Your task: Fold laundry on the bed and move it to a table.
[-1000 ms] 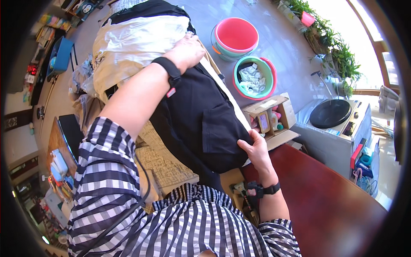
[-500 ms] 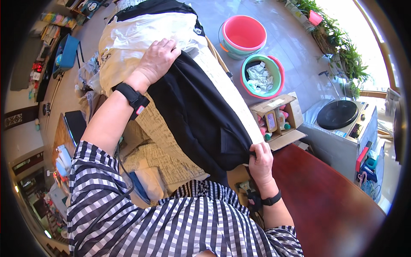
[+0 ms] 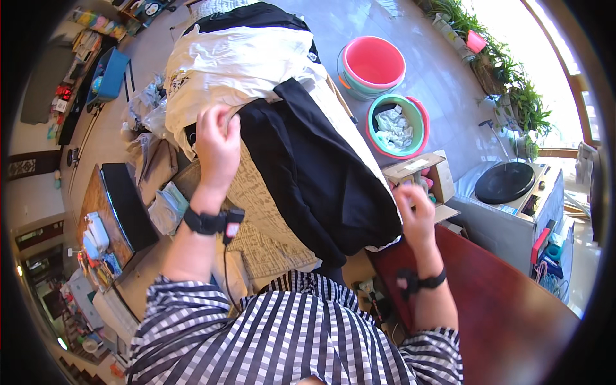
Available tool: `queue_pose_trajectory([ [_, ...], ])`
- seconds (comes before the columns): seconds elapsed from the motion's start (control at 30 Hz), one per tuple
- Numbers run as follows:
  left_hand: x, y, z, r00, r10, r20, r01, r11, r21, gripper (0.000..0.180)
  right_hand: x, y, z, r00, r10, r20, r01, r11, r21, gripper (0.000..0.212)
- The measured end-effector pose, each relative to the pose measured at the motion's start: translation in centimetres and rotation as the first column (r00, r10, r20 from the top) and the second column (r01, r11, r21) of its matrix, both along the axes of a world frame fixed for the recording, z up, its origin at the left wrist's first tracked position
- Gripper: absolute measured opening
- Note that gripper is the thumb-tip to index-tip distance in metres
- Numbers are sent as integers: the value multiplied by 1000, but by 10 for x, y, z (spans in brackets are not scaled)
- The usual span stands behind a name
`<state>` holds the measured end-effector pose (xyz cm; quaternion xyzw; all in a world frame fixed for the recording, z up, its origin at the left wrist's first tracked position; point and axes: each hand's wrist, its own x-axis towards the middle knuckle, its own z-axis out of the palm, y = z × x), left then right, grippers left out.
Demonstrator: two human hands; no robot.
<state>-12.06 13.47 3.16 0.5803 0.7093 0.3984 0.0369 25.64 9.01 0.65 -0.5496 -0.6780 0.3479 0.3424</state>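
Observation:
A long black garment [image 3: 321, 173], shaped like folded trousers, lies across a beige patterned cloth surface [image 3: 256, 212] in front of me. Beyond it spreads a crumpled white garment [image 3: 237, 61]. My left hand [image 3: 218, 151] is at the black garment's upper left edge, beside the white one. Its fingers are curled together, and what they pinch, if anything, is hidden. My right hand [image 3: 417, 215] hovers just off the black garment's right edge, fingers loosely bent and apart, holding nothing visible. Both wrists wear black straps, the left with a small device and a cable.
A pink bucket [image 3: 375, 61] and a green basin [image 3: 418, 128] with pale cloth stand on the floor beyond. To the right are an open cardboard box [image 3: 443, 176], a dark red tabletop [image 3: 475, 282] and a grey-white appliance with a round black lid [image 3: 505, 183].
My left hand has moved toward me and left, off the black garment's upper part. My right hand has let go of its lower right corner and lifted away. The garment lies spread wider.

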Motion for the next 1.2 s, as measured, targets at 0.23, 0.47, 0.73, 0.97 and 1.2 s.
queue_pose_trajectory([
  [0.23,-3,-26,-68,856,302,419,-105,896,-431,49,-108,163,-37,977,204,70,-183,956,-228,22],
  [0.47,-2,-14,-50,676,256,691,9,935,-356,44,-166,181,-27,886,434,164,-321,829,-458,44],
  [0.73,42,40,-20,900,-277,-337,258,961,-100,51,-165,142,-23,854,384,353,-387,920,-64,42],
  [0.97,36,66,-43,831,-454,-322,338,871,-357,39,-51,117,-4,986,71,149,-55,992,-112,40],
  [1.2,29,52,-49,840,-434,-324,305,873,-380,24,56,-18,-26,860,-444,-250,11,507,-862,29],
])
